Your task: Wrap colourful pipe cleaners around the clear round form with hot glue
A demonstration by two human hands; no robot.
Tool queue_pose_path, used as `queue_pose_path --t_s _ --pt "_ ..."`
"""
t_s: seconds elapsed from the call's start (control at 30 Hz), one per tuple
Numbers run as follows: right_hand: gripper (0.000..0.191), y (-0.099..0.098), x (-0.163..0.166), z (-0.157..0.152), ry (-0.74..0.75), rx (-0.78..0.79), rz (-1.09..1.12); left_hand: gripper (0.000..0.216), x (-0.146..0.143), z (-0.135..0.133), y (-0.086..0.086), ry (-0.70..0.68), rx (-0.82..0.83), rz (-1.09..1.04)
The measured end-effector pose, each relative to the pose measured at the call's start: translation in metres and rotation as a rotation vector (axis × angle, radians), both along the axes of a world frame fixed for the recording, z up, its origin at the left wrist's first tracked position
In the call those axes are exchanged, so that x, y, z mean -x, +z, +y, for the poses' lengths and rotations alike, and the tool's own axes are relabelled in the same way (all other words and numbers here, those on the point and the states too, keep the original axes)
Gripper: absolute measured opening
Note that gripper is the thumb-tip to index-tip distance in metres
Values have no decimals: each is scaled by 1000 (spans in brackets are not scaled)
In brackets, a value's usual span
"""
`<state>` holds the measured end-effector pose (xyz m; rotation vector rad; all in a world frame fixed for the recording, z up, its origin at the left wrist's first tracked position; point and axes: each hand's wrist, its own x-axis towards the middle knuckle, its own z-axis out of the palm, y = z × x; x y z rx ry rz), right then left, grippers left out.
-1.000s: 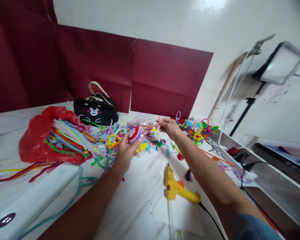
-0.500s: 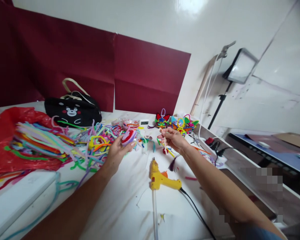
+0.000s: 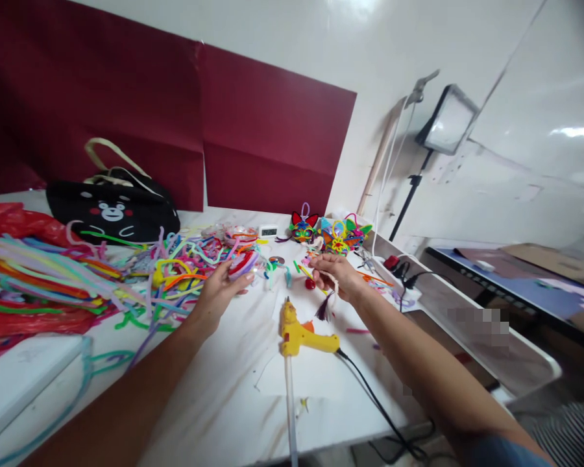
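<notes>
My left hand point(image 3: 220, 290) is closed around a small round craft piece point(image 3: 244, 263) wound from red, white and purple pipe cleaner, held just above the table. My right hand point(image 3: 334, 272) pinches a thin pale strand point(image 3: 331, 279) near a small red bead point(image 3: 310, 283) and a dark purple tassel point(image 3: 322, 311). A yellow glue gun point(image 3: 299, 329) lies on white paper just below my right hand, with a glue stick point(image 3: 290, 408) running toward me. A heap of coloured pipe cleaners point(image 3: 126, 272) spreads left of my left hand.
A black bear-face bag point(image 3: 113, 211) stands at the back left by a red plastic bag point(image 3: 14, 224). Finished pipe-cleaner figures point(image 3: 331, 232) and a small white clock point(image 3: 268, 230) sit at the back. The gun's black cable point(image 3: 370, 402) runs off the table's right edge; a lamp point(image 3: 445, 120) stands there.
The view has swung right and down. My right hand has come down from above the heap to just over the table near the glue gun; my left hand keeps its hold on the round piece.
</notes>
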<state>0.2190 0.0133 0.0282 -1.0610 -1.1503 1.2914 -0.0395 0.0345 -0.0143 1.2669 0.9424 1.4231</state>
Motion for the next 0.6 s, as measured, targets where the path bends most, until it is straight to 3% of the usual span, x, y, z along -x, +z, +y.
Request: queue_pose_path --t_s 0.1,0.23,0.4,0.6 --pt "19 -2 -4 -8 14 29 44 55 0 2 -4 23 15 84" --pt "20 -8 -6 -18 27 68 82 59 1 3 -11 87 -75 351" --pt "14 -13 -7 -28 56 122 98 65 1 -1 -13 -17 -95 532" --pt "14 -21 -6 -30 82 123 109 76 -1 -3 -10 -1 -92 692"
